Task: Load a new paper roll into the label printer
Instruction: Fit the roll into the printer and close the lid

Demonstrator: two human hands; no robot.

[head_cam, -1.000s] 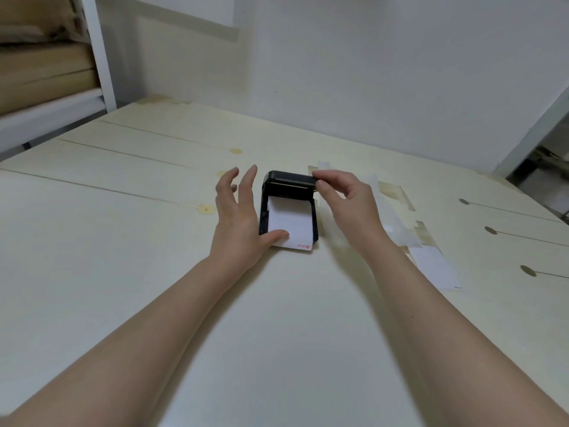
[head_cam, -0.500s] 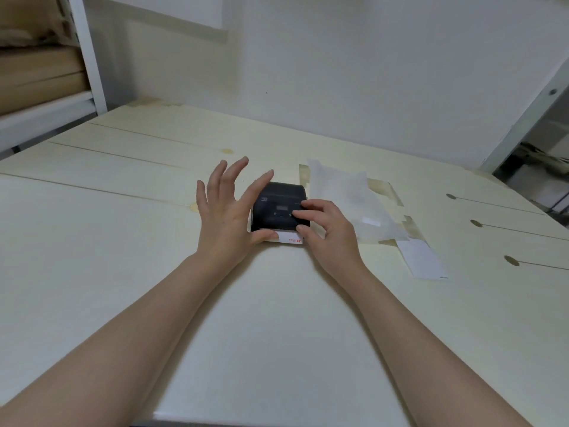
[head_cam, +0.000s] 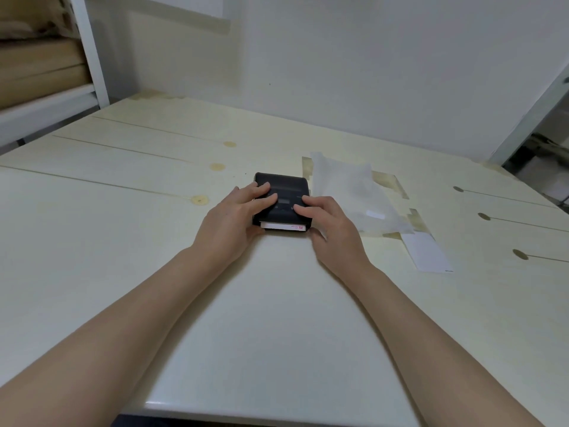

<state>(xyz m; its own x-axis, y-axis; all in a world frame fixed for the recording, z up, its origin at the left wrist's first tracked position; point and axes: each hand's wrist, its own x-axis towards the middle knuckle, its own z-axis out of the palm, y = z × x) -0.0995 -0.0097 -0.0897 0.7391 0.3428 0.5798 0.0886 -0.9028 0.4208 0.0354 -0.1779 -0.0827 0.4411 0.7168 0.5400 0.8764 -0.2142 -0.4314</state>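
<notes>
Label printer (head_cam: 281, 182), lid down, on surface (head_cam: 123, 241)
Left grip (head_cam: 234, 220) and right grip (head_cam: 332, 223) pressed flat-fingered on top, clasping nothing

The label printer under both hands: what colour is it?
The label printer is black, clearest in head view.

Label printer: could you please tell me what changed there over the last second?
The lid of the label printer swung shut; the left hand lowered its raised fingers onto it beside the right hand. Label end still sticks out in front; wrapper and loose strip unmoved.
</notes>
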